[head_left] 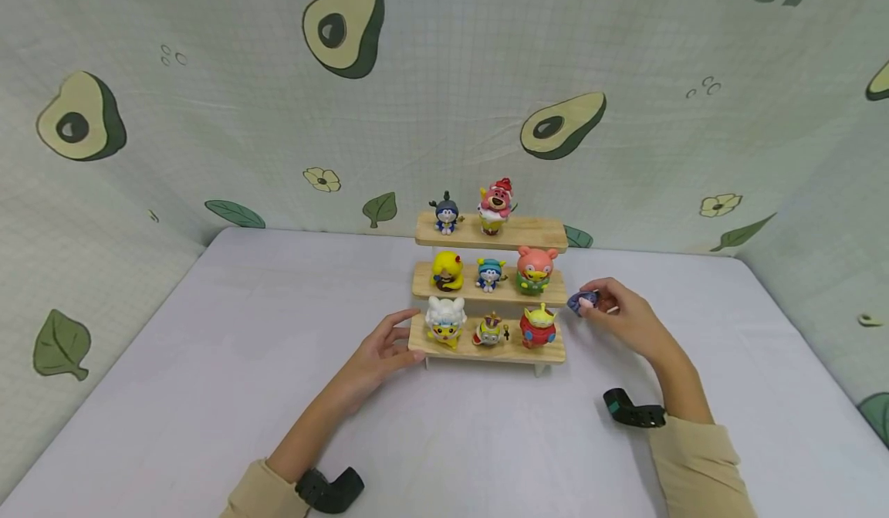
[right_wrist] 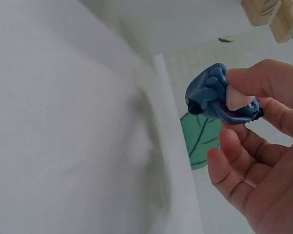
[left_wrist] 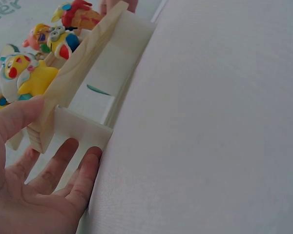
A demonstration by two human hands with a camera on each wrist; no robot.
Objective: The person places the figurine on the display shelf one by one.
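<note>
A three-tier wooden display shelf [head_left: 486, 352] stands on the table with toy figurines on every tier. My left hand [head_left: 384, 346] holds its lower left end, thumb [left_wrist: 31, 108] at the board's corner and fingers by the white leg [left_wrist: 83, 126]. Just right of the shelf, my right hand [head_left: 628, 319] pinches a small blue figurine [right_wrist: 207, 92] between thumb and fingers, its far side partly hidden. On the bottom tier stand a white-hooded yellow figurine [head_left: 445, 325], a crowned one [head_left: 489, 333] and a red-suited alien [head_left: 538, 329].
The middle tier bears a yellow figurine [head_left: 447, 272], a blue-capped one [head_left: 490, 275] and a pink one [head_left: 535, 271]. Up top are a dark-blue figurine [head_left: 446, 217] and a pink bear [head_left: 496, 205], both left of centre. An avocado-print cloth [head_left: 444, 93] hangs behind the white table [head_left: 208, 363].
</note>
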